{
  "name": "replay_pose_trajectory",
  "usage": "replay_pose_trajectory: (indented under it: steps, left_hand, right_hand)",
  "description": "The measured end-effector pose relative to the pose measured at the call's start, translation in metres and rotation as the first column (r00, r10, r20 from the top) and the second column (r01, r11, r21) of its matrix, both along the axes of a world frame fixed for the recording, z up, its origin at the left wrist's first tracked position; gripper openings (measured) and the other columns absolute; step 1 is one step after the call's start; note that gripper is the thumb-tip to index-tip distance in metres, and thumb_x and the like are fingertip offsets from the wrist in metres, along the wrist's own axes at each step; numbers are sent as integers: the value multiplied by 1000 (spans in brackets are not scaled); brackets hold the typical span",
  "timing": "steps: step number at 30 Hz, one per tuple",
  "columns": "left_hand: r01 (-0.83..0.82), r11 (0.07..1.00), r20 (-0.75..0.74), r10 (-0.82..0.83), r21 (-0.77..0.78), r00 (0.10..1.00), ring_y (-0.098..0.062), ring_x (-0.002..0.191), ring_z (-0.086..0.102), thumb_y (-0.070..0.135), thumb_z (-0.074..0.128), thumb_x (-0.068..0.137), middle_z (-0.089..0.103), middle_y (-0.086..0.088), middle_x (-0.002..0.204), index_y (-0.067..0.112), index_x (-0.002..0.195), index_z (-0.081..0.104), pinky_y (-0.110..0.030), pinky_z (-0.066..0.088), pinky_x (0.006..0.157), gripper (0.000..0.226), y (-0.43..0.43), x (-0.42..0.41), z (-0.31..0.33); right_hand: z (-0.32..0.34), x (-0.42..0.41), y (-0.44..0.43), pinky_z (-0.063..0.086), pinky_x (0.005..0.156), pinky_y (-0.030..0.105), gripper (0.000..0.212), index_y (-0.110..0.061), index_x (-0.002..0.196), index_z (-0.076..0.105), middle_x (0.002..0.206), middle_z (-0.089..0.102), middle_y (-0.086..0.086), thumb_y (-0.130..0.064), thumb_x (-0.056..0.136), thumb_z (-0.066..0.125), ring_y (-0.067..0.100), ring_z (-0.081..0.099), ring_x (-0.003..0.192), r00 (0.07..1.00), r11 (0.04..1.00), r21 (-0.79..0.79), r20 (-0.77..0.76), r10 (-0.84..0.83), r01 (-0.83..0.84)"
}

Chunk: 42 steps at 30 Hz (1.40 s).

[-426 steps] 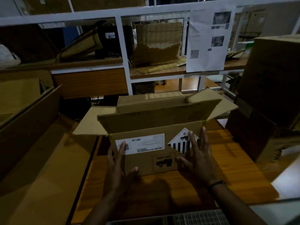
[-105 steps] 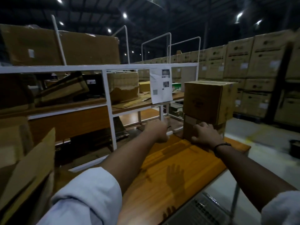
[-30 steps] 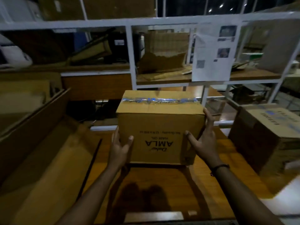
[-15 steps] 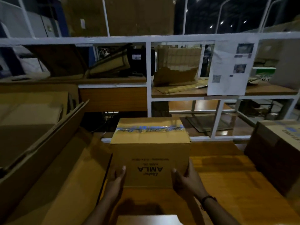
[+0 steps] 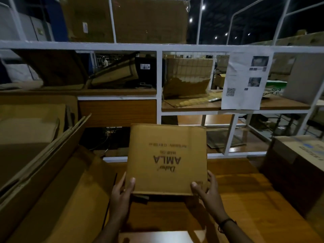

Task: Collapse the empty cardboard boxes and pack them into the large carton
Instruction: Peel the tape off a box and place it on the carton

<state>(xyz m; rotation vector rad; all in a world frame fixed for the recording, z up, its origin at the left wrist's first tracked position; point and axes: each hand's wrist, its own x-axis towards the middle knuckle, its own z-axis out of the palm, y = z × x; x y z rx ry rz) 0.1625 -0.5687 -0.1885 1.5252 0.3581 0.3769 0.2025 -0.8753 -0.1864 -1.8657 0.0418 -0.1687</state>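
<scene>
Two grips, left hand [image 5: 121,192] and right hand [image 5: 207,189] pinching the AMLA box [image 5: 166,158] corners: you flatten it next, flaps first.

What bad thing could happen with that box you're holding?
The brown cardboard AMLA box is pinched only at its near corners by the left hand and right hand, so it might slip onto the wooden table. Swung right, it could bump the other brown cardboard box standing there.

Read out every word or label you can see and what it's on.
"AMLA": box, printed upside down.
"HAIR OIL": same box, faint.
Brand script and quantity line on it: blurred.
Sheet: QR code, print too small.
Right carton: blue print blurred.
</scene>
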Motion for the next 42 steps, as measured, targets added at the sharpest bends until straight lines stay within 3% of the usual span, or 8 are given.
replay_pose_trajectory:
  steps: [8,13,17,24,27,31,36,42]
  left_hand:
    - [-153,972,296,96,177,950,8,92,64,45,73,90,56,-3,122,14,147,54,-9,52,69,67,-23,-9,57]
    - [-297,872,355,155,390,922,-5,89,63,52,70,90,53,19,115,29,152,48,-21,54,67,70,-30,-13,92]
    - [-355,795,313,219,492,924,-15,97,61,44,73,91,54,7,112,26,151,50,-34,53,76,66,-38,-14,118]
    - [-32,791,-66,91,611,994,-20,104,66,99,46,64,64,5,121,35,148,47,-46,60,83,105,-39,-3,133]
    - [62,786,-124,18,615,992,-8,89,60,74,57,88,64,6,111,25,146,50,-29,50,73,76,-53,0,148]
    - [179,693,-285,40,698,958,-32,135,47,78,54,87,49,-8,152,24,152,45,-46,46,103,85,-61,7,162]
    - [-132,374,238,-251,918,938,-9,131,40,49,58,97,47,8,144,33,132,60,-31,42,104,39,-121,-36,169]
    - [184,269,-77,-365,945,928,-12,147,29,31,46,107,39,6,160,29,144,53,-28,26,116,38,-158,-37,128]
  right_hand:
    - [55,-15,-1,47,73,6,79,-39,146,38,139,38,-10,-69,81,69,-31,38,108,970,999,39,241,-21,12]
    - [84,-7,-16,57,80,26,89,-23,149,42,138,45,-3,-67,75,65,13,53,121,925,994,-67,374,-60,91]
    - [110,0,-24,57,87,43,72,-27,147,45,134,57,1,-60,86,63,22,57,119,907,972,-178,415,-69,156]
    - [130,6,-32,53,66,27,54,-27,148,39,117,64,-2,-48,100,54,14,62,94,967,815,-557,255,-18,162]
    - [132,12,-24,47,103,51,57,-27,150,37,144,50,15,-54,101,45,36,48,130,981,661,-730,182,-61,177]
    - [135,16,-8,18,122,53,50,-27,148,43,164,25,11,-49,103,44,35,14,152,959,502,-855,239,150,134]
    - [137,32,-6,40,110,41,35,-24,135,59,146,52,4,-35,102,52,23,41,136,921,570,-822,218,323,-5]
    - [136,32,-7,50,97,37,31,-23,131,63,133,60,2,-31,103,52,19,52,120,917,599,-801,225,328,-18]
